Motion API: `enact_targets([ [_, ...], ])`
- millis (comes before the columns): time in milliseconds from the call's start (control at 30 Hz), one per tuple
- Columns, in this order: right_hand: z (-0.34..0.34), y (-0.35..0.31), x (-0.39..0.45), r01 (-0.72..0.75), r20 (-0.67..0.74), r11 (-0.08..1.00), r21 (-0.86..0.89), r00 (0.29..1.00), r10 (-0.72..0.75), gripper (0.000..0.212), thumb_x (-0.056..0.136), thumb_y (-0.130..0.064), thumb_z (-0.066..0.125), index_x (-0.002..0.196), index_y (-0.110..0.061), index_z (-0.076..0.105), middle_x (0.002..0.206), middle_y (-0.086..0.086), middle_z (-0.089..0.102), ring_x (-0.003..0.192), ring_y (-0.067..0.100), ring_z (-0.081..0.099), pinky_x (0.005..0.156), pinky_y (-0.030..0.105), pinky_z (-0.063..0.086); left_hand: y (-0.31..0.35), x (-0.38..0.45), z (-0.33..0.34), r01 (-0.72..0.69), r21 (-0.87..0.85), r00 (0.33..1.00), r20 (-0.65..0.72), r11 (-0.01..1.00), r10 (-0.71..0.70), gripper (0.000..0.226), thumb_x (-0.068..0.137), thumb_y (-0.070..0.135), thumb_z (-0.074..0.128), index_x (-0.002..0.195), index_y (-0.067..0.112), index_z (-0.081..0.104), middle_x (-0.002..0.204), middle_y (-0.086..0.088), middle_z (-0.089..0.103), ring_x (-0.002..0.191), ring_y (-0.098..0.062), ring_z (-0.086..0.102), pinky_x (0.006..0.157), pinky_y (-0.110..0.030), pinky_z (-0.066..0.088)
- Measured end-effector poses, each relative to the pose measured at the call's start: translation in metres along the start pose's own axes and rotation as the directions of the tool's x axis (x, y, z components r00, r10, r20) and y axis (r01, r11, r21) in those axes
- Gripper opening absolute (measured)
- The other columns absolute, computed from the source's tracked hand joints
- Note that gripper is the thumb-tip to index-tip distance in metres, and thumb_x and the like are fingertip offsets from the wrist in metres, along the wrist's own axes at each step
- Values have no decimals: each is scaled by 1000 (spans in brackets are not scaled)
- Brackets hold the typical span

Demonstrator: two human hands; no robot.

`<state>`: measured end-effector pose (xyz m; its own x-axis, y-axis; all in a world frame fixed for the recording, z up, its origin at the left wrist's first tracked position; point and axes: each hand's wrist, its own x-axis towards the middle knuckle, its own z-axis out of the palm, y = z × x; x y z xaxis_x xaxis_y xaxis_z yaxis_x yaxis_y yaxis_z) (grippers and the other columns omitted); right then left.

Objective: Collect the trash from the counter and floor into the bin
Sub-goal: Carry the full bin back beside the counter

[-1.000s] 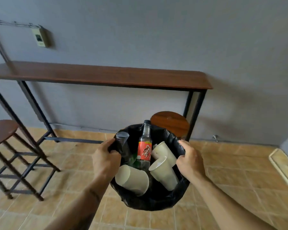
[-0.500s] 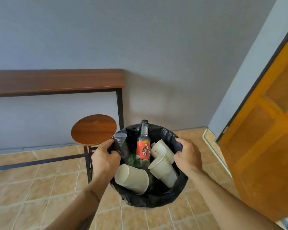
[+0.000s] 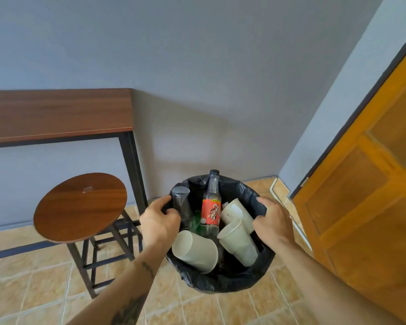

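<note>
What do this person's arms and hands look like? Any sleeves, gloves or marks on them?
Both forearms are bare, with no sleeves in view. The left hand and right hand wear no gloves, and no rings or watch can be seen. The left forearm carries dark tattoos: a small mark near the wrist and a larger dark design lower down. The right forearm shows no markings.

Single head cam, wide-angle, pitched forward and down. Close on both hands at the bin, centre-low in frame. Desk and stool left, door right, tiled floor below. No second view.
</note>
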<state>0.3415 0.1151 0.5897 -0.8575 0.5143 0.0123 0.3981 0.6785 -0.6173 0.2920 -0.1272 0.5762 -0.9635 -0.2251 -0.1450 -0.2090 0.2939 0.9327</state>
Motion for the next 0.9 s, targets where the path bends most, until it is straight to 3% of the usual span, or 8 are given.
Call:
enact_targets([
  [200,21,-3,79,-66,18,998,-19,998,66,59,83,1,62,139,-20,55,145,1,52,131,29,50,106,42,44,9,69,46,18,9,999,36,1000,-18,46,85,9,50,126,23,68,95,1,68,80,-19,68,81,-36,59],
  [400,61,11,157,-68,69,997,-46,995,71,58,84,0,60,139,-18,54,144,-1,52,128,26,51,102,35,41,2,131,95,92,34,995,40,995,-94,50,86,6,51,131,24,64,100,3,68,71,-6,64,62,-18,50],
  [533,102,29,213,-45,188,999,-29,981,49,60,83,0,58,140,-15,52,145,-2,50,126,26,53,100,33,43,-11,171,132,180,51,983,-40,982,-178,51,85,4,52,131,23,65,111,-6,72,70,-10,63,72,-26,54],
  [667,157,50,269,-9,332,1000,-21,943,16,59,82,-1,59,139,-15,53,143,-5,49,121,25,56,92,28,42,-42,214,168,314,-8,942,-117,949,-313,49,86,5,51,130,19,66,109,-1,71,78,-2,63,63,-11,49],
  [800,235,75,317,12,416,1000,-24,909,-1,58,83,-6,61,140,-14,53,143,-6,46,119,23,57,91,27,43,-101,267,199,412,-124,891,-150,902,-428,51,79,14,52,126,20,69,92,5,75,85,-22,70,87,-46,59],
  [900,306,97,349,33,451,999,-22,892,-19,60,82,-3,58,141,-12,51,145,-4,45,123,23,54,97,30,44,-160,309,221,475,-220,832,-203,852,-517,48,76,18,54,120,23,72,95,4,75,95,-21,70,94,-46,55],
])
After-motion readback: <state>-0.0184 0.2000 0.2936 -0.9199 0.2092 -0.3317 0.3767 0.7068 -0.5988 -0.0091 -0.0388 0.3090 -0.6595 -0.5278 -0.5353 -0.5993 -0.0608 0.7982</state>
